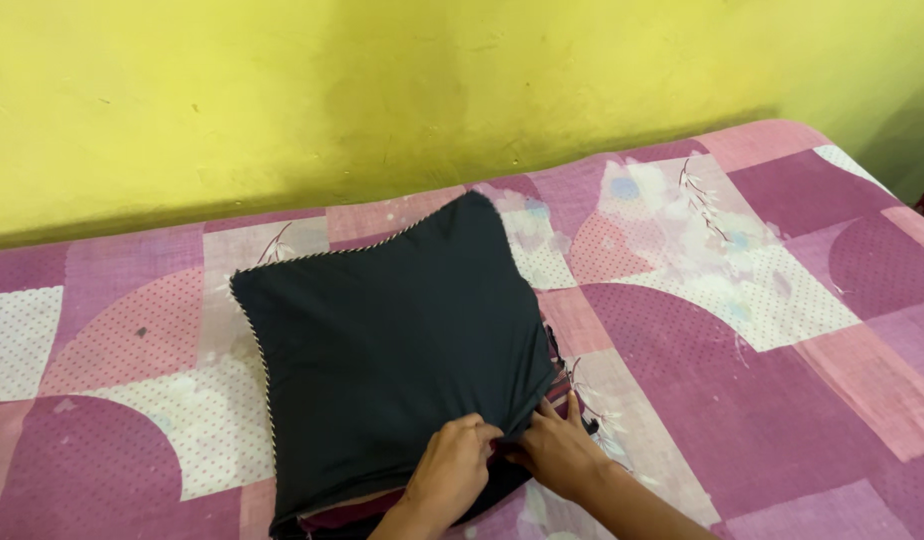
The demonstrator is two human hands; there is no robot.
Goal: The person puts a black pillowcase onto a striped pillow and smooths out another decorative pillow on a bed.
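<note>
A square cushion in a dark navy cover (392,350) with striped cord piping lies flat on the bed. My left hand (452,475) pinches the cover's near edge, fingers bunched on the fabric. Beside it, my right hand (560,452) grips the same edge at the cover's opening, fingertips tucked under the dark cloth. A maroon striped inner layer (332,517) peeks out along the near edge, below the dark cover.
The bed is spread with a pink, purple and white patterned sheet (742,330) with dotted patches and floral prints. A yellow wall (382,90) runs along the far side of the bed.
</note>
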